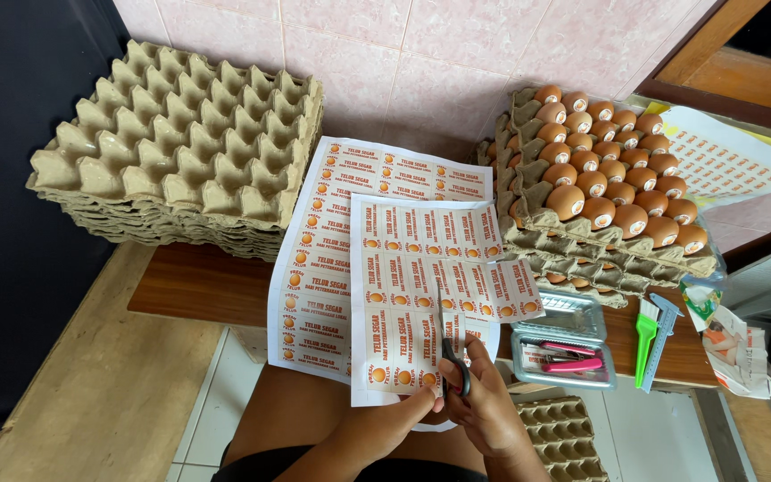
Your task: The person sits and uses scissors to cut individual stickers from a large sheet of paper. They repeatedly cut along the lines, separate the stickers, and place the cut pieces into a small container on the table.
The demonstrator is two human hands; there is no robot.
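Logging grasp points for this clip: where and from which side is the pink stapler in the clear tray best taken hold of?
Judging from its pose, grip the pink stapler across its long body, coming from above. It lies flat and lengthwise in the clear plastic tray, whose walls block the sides, while its top is open. The right hand holding the scissors is nearer than the left hand.

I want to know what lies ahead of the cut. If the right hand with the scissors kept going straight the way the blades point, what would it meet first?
The right hand points the scissors up the label sheet. More of that sheet comes first, then probably the second sheet beneath it.
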